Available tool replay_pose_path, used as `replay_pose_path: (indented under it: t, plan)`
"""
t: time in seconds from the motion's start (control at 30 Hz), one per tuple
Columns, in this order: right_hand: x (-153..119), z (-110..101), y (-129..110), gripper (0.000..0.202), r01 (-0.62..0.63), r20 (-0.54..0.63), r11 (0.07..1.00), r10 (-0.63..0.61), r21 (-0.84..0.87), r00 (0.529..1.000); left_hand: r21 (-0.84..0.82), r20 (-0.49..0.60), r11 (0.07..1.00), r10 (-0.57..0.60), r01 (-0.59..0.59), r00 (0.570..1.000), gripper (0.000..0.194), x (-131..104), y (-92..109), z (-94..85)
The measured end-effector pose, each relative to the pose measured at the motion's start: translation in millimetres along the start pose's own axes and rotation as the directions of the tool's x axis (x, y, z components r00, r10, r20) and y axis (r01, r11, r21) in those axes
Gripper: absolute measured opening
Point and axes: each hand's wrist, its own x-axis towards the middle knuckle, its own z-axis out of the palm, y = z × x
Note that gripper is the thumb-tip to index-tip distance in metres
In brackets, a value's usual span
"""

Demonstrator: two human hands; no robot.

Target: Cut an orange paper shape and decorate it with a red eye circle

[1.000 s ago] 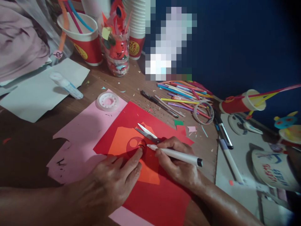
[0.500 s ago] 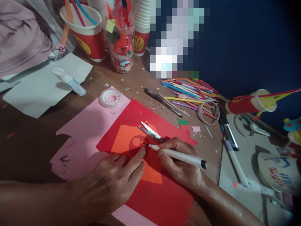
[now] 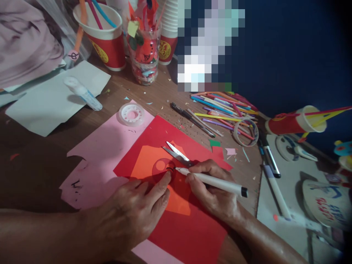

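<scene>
My right hand grips a white marker with a black end. The marker's tip rests at black curved lines on a small round red disc. My left hand lies with fingers stretched out, its index fingertip pressing on the disc. Beneath the disc is orange paper, on top of a larger red sheet. A pair of scissors shows its parted blades just beyond my right hand, which hides the handles; I cannot tell if the hand touches them.
Pink paper with a tape roll lies at left. Behind stand a red paper cup and a clear cup of scraps. Colourful sticks and a black pen lie beyond; more markers are at right.
The marker tip has moved slightly up and to the right on the disc, and the black line there looks longer. My left hand stays pressed in place. The view shifts slightly.
</scene>
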Motion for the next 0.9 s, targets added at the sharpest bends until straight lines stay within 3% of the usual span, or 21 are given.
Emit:
replay_pose_path:
  t: [0.37, 0.5, 0.77, 0.9]
  plan:
    - [4.7, 0.5, -3.8, 0.004, 0.055, 0.05, 0.998, -0.055, 0.002, 0.997, 0.015, -0.016, 1.0, 0.004, -0.004, 1.0, 0.035, 2.7, -0.3, -1.6]
    - [3.1, 2.5, -2.2, 0.003, 0.027, 0.03, 1.0, -0.027, 0.015, 0.999, 0.011, 0.018, 1.0, 0.009, -0.009, 1.0, 0.035, 3.0, 0.2, -2.9]
    - [-1.1, 0.9, 1.4, 0.005, -0.002, 0.018, 0.999, 0.001, 0.047, 1.0, 0.022, -0.034, 1.0, -0.012, 0.013, 0.999, 0.034, 2.0, 0.3, 1.9]
    - [-0.4, 1.5, 1.5, 0.006, -0.006, 0.038, 0.997, 0.003, 0.075, 0.999, 0.031, 0.011, 0.999, -0.007, 0.006, 1.0, 0.034, 0.2, 0.9, 3.3]
